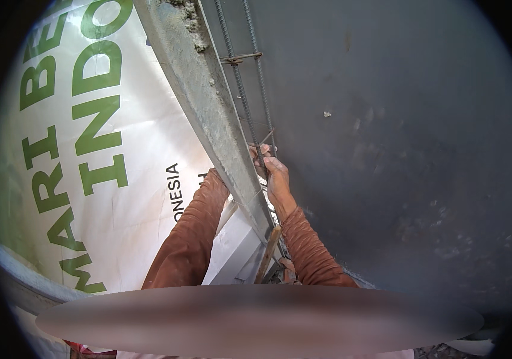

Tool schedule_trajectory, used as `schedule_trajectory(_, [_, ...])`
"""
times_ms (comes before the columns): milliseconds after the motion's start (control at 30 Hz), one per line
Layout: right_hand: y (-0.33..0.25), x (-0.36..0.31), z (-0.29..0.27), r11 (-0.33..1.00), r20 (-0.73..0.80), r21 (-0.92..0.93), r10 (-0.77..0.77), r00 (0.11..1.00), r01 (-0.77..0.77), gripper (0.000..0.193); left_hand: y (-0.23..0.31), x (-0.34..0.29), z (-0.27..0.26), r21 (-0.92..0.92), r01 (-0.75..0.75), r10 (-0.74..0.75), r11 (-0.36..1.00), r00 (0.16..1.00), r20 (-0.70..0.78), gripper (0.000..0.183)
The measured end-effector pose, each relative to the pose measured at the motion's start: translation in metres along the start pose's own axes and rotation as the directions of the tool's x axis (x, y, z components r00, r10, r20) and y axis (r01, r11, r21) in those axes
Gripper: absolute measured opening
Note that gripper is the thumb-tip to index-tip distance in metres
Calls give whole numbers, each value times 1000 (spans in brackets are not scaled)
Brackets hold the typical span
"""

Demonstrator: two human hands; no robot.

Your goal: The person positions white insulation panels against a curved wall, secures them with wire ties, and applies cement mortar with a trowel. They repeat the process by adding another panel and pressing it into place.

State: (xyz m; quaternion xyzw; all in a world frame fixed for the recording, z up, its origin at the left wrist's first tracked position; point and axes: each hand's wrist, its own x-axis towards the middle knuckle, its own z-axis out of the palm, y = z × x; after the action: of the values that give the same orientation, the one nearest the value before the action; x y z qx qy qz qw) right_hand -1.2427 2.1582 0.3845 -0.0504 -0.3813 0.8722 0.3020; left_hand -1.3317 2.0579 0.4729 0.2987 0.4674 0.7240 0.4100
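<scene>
A pair of ribbed steel rebars (237, 78), joined by thin cross ties (244, 58), runs lengthwise along the right side of a long grey beam (199, 90). My left arm passes behind this beam, which covers much of my left hand (260, 149). Its curled fingers show again beside the rebars; what they hold is hidden. Just nearer to me, my right hand (278, 181) is closed around the rebar, thumb and fingers drawn together near a cross tie. Both arms wear brown sleeves.
A large white printed banner (148, 131) with green lettering spreads on the left. To the right stands a broad dark grey surface (411, 149). A wooden stick (268, 254) and a pale angular piece (232, 248) lie between my forearms. Rough mortar (193, 27) clings to the beam's far end.
</scene>
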Motion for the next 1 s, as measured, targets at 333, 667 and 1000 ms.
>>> schedule_trajectory(333, [10, -6, -7, 983, 44, 159, -98, 994, 90, 12, -15, 2, -60, -112, -83, 84, 990, 996, 4, 41])
schedule_trajectory(667, [12, -8, -23, 965, 130, 259, -81, 988, 45, 15, -15, -98, 14, 560, -315, 626, 767, 174, -760, 34])
schedule_trajectory(1000, [-7, -20, -32, 969, 183, 195, 116, 976, -151, 22, -73, -82, 121, 925, -9, 682, 379, 679, -272, 30])
